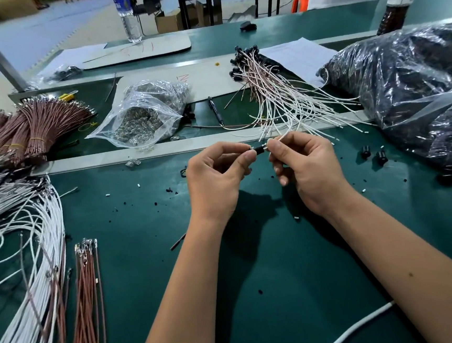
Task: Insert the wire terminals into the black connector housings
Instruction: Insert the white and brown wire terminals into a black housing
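A small black connector housing [259,149] was held in the air above the green bench [146,214], just in front of its raised grey rail, between the two hands. The left hand [214,176] pinched its left end with thumb and forefinger; the right hand [305,164] gripped a white wire [282,138] right at the housing's other end, fingers curled around it.

The likeliest trouble was a terminal going in crooked or only partway — the fingers sat so near the opening that a slight tilt could bend the metal or leave it unlatched. A loose pinch on so small a part could also let it slip down among the black specks littering the bench. The wire's free end ran back towards the far pile of finished white leads [281,98], and a snag there might tug it out again.

Much was hard to read. The terminal itself was hidden behind the right fingertips, so whether it had entered the housing could not be told. Whether a second wire was already seated was unclear too. Two loose housings [373,154] lay to the right, near a large clear bag [413,78] whose dark contents were blurred by glare — and the white wire bundles [20,244] on the left ran off the frame.
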